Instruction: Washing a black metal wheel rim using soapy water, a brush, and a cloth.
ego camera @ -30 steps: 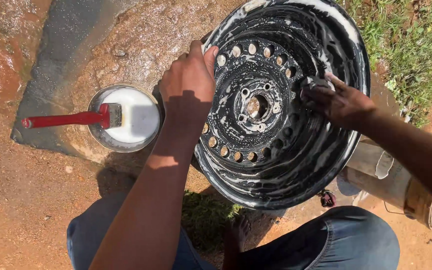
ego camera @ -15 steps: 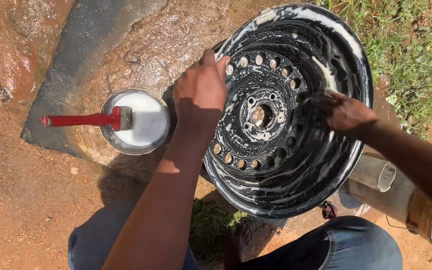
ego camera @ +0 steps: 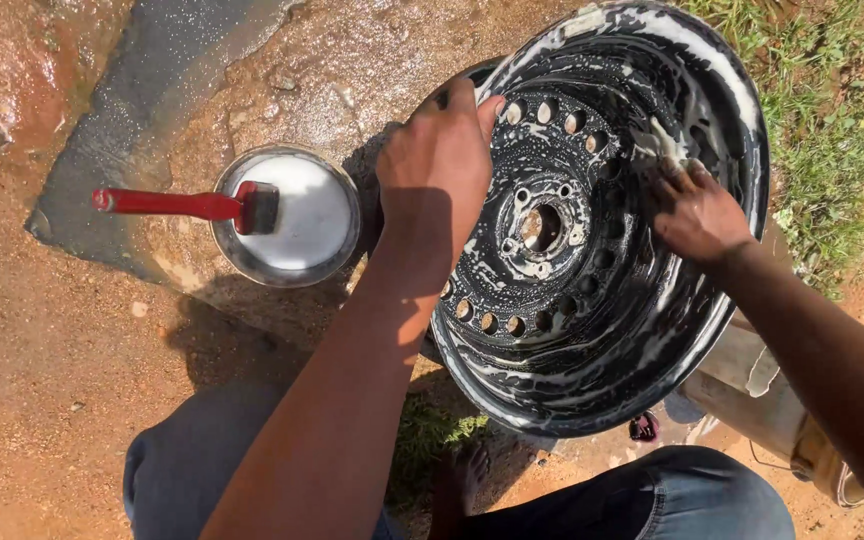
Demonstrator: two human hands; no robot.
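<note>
My left hand (ego camera: 435,165) grips the rim edge of the black steel wheel (ego camera: 592,300) at about 10 o'clock, fingers curled over the lip, holding it tilted upright on wet ground. My right hand (ego camera: 697,210) presses a soapy cloth (ego camera: 657,148) against the inner barrel at about 2 o'clock, fingers closed loosely over it. Compared with a second ago, my right hand has travelled upward along the barrel, from about 3 o'clock, and suds streak more of that side. Judgement: scrubbing is progressing around the barrel. A metal bowl (ego camera: 292,215) with a red-handled brush (ego camera: 187,205) sits at 9 o'clock from the wheel, just beside it.
</note>
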